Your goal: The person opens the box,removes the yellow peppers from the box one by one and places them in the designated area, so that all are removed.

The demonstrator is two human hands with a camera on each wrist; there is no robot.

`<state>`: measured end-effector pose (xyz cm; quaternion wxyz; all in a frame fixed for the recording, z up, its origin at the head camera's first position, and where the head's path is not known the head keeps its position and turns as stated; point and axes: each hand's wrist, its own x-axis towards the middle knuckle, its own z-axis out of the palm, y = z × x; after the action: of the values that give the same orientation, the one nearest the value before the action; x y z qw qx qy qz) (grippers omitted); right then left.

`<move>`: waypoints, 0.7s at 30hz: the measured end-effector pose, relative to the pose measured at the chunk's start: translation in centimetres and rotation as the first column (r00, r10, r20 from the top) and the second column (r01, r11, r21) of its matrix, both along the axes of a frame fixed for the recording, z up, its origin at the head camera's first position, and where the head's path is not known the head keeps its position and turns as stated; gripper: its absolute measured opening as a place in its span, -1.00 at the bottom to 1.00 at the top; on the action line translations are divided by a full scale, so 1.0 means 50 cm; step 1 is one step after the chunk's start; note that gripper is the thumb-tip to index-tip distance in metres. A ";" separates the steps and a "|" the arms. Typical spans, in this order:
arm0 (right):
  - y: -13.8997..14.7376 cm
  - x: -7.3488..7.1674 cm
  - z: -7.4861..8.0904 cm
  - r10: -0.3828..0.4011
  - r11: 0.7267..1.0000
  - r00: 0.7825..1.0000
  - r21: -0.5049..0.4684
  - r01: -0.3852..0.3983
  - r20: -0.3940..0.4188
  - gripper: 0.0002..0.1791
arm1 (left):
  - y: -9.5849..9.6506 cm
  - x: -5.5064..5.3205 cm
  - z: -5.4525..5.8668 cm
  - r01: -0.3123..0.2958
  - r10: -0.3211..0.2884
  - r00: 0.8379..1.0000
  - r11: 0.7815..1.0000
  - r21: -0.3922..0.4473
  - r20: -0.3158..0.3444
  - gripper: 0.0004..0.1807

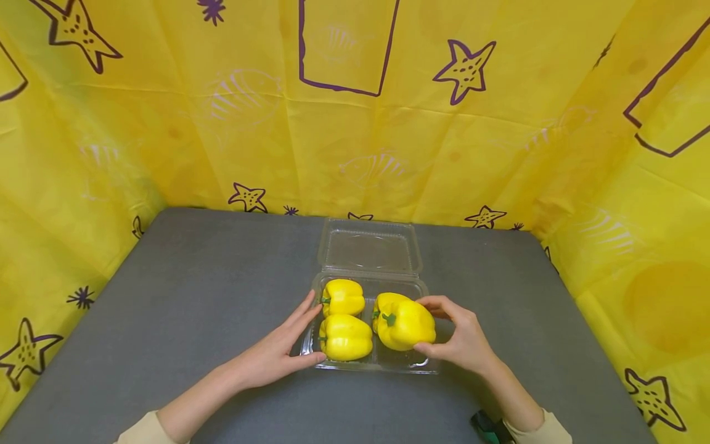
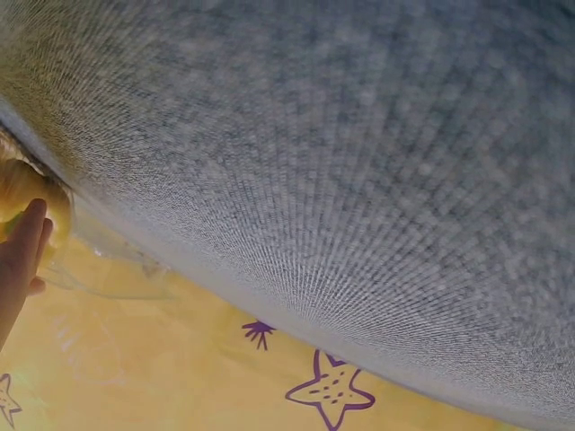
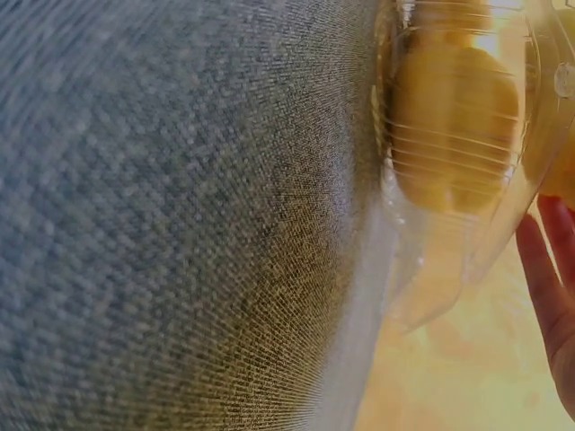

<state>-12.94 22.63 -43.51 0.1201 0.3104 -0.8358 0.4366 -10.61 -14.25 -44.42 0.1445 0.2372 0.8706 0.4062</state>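
A clear plastic clamshell box (image 1: 377,364) lies on the grey table with its lid folded back. Two yellow bell peppers, a rear one (image 1: 345,297) and a front one (image 1: 347,338), sit in its left half, stems to the left. My right hand (image 1: 463,336) grips another yellow bell pepper (image 1: 409,325) between thumb and fingers over the right half. Behind that one, a further pepper (image 1: 388,301) is partly hidden. My left hand (image 1: 272,351) rests at the box's left edge, fingers extended, thumb by the front pepper. In the right wrist view, a pepper (image 3: 454,126) shows through the ribbed box wall.
The open lid (image 1: 370,246) extends toward the table's far edge. Yellow cloth (image 1: 355,135) with starfish and fish drawings hangs behind and on both sides of the grey table (image 1: 222,277). A dark strap (image 1: 488,425) shows by the right wrist.
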 end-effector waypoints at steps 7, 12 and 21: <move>-0.019 0.022 0.053 -0.028 0.998 0.998 -0.046 0.031 0.051 -0.30 | 0.000 0.000 0.000 0.003 -0.003 1.000 1.000 0.006 0.001 0.04; -0.024 0.030 0.077 -0.076 0.995 0.994 -0.057 0.081 0.081 -0.32 | 0.001 0.000 0.000 0.002 -0.002 1.000 1.000 0.004 -0.009 0.03; -0.015 0.027 0.077 -0.129 0.986 0.985 -0.087 0.139 0.113 -0.33 | 0.002 0.001 -0.001 -0.006 0.006 1.000 1.000 0.004 0.003 0.04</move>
<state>-11.59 21.87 -39.66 0.1188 0.2234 -0.8385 0.4826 -10.58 -14.16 -44.46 0.1444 0.2342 0.8702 0.4087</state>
